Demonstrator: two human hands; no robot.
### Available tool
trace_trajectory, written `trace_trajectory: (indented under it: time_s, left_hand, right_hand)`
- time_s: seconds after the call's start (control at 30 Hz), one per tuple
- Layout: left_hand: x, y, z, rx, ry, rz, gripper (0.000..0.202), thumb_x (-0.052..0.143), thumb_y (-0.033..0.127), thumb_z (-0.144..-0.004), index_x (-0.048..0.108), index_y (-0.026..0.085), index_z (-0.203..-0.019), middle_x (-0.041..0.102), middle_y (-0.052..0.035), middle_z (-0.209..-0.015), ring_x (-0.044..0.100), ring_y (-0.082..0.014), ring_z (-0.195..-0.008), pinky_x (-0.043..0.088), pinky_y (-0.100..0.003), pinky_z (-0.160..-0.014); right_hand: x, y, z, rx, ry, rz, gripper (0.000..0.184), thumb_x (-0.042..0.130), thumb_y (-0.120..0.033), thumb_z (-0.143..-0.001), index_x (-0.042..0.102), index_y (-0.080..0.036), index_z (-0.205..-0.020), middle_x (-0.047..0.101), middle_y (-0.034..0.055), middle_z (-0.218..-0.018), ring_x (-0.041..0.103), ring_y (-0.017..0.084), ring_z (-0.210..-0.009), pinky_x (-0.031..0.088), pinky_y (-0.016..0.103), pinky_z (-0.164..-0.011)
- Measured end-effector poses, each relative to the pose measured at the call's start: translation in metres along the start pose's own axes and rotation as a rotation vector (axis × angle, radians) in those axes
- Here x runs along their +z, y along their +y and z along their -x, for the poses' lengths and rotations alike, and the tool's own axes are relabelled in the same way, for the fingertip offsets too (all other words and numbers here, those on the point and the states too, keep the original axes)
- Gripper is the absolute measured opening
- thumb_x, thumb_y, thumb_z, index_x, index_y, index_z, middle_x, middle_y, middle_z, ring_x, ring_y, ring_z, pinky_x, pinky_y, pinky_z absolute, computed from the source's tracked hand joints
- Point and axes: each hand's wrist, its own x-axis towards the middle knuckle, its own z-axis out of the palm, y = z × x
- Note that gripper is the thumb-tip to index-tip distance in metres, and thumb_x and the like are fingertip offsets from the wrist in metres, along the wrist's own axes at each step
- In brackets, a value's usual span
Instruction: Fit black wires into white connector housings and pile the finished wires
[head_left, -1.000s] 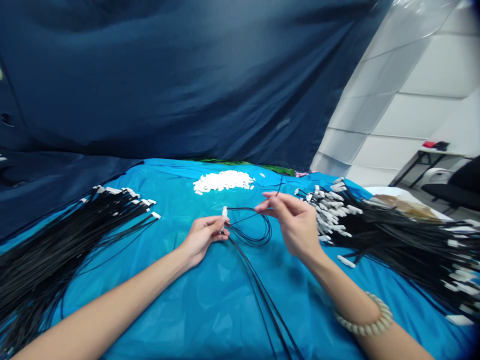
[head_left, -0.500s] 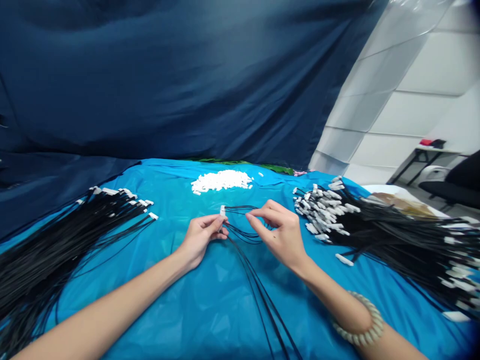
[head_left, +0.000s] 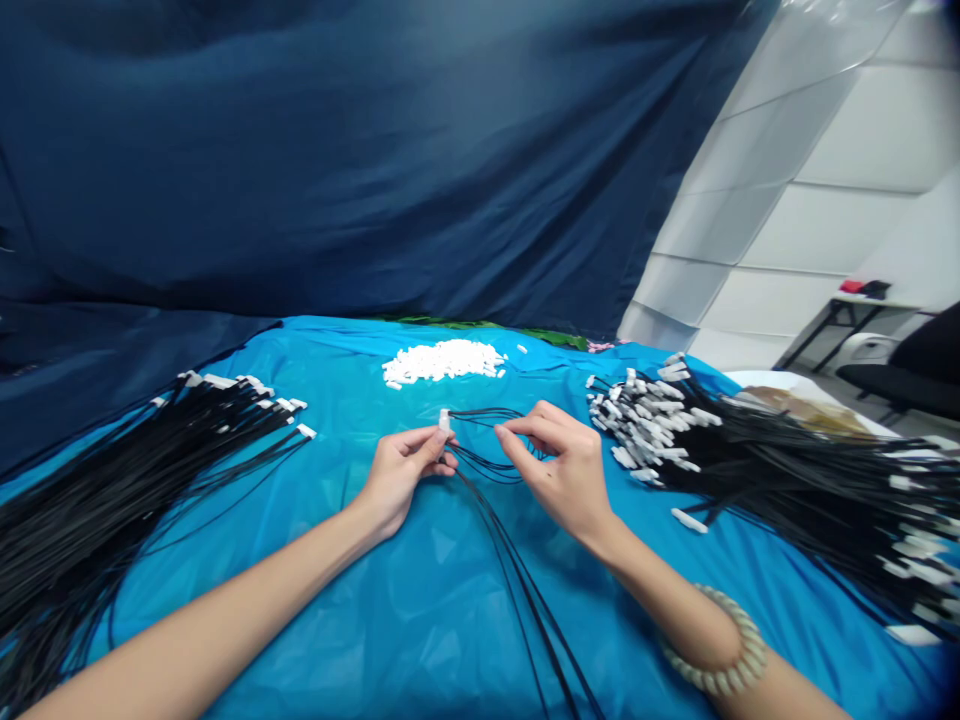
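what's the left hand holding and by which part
The left hand pinches a black cable just below its white connector, between thumb and fingers.

"Can you read anything on that white plastic connector [head_left: 444, 421] or the blue plastic sheet [head_left: 420, 620]?"

"No, you've got no legible text, label, brand or number there, or anywhere else in your view."

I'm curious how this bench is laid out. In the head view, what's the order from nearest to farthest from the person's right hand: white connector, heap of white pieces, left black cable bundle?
From the right hand:
1. White connector, to its left, held in the left hand.
2. Heap of white pieces, ahead and leftward.
3. Black cable bundle, at far left.
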Motion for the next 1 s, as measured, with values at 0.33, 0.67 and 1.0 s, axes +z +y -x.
trace_trajectory:
  time_s: [0.33, 0.67, 1.0]
  left_hand:
    - [-0.0001, -0.0008, 0.0004, 0.032, -0.002, -0.031, 0.022, 0.064, 0.028, -0.064, 0.065, 0.01, -0.077, 0.062, -0.0043, -0.062, 0.056, -0.0116, -0.055, 0.046, -0.022, -0.054]
    - [0.0006, -0.0005, 0.0003, 0.048, 0.024, -0.055, 0.024, 0.064, 0.03, -0.063, 0.065, 0.01, -0.076, 0.063, -0.005, -0.062, 0.057, -0.0123, -0.055, 0.047, -0.023, -0.053]
    - [0.0012, 0.0001, 0.0, 0.052, 0.044, -0.068, 0.024, 0.065, 0.03, -0.062, 0.065, 0.01, -0.075, 0.063, -0.0049, -0.061, 0.057, -0.0125, -0.054, 0.047, -0.023, -0.053]
  right_hand:
    - [-0.0007, -0.0009, 0.0005, -0.01, 0.022, -0.007, 0.013, 0.054, -0.018, -0.074, 0.06, -0.015, -0.063, 0.043, -0.002, -0.054, 0.037, 0.008, -0.049, 0.029, 0.022, -0.047]
    - [0.0009, -0.0028, 0.0017, -0.011, 0.016, 0.012, 0.014, 0.053, -0.02, -0.075, 0.06, -0.015, -0.063, 0.044, -0.0017, -0.054, 0.038, 0.008, -0.049, 0.03, 0.022, -0.047]
    - [0.0002, -0.0032, 0.0014, -0.034, 0.003, 0.032, 0.015, 0.052, -0.019, -0.075, 0.06, -0.015, -0.064, 0.043, -0.0013, -0.054, 0.039, 0.008, -0.049, 0.031, 0.023, -0.047]
